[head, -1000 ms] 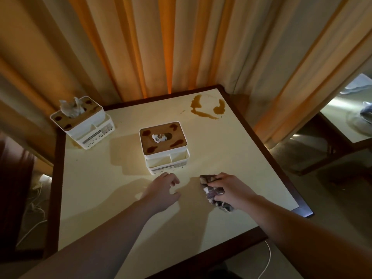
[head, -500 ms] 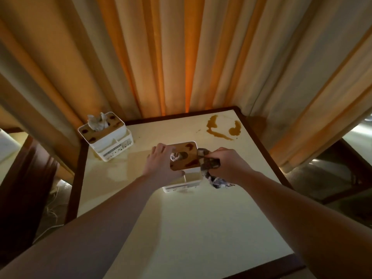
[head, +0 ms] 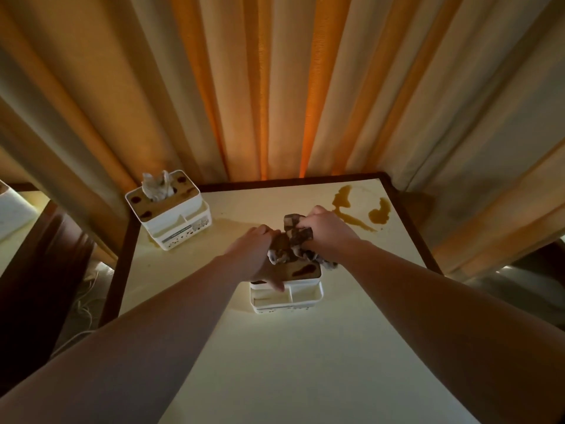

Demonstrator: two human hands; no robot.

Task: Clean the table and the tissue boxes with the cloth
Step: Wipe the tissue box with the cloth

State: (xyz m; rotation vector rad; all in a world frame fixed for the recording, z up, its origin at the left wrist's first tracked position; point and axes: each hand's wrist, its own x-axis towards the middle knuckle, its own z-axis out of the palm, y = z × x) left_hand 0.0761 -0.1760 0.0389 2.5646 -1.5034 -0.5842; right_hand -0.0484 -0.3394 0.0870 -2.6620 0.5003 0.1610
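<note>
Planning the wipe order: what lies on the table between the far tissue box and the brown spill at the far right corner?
In the head view, bare tabletop separates the far tissue box from the brown spill; only a faint smear lies beside the box.

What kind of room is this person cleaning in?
Probably a hotel room or a bedroom, though that is a guess: long drawn curtains hang behind a small corner table bearing two tissue boxes, and a spill stains the tabletop.

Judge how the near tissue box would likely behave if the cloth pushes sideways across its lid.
The near tissue box looks like thin white plastic, so probably light and apt to slide on the smooth table. The left hand grips its side, likely bracing it. The cloth, bunched in the right hand, looks floppy.
</note>
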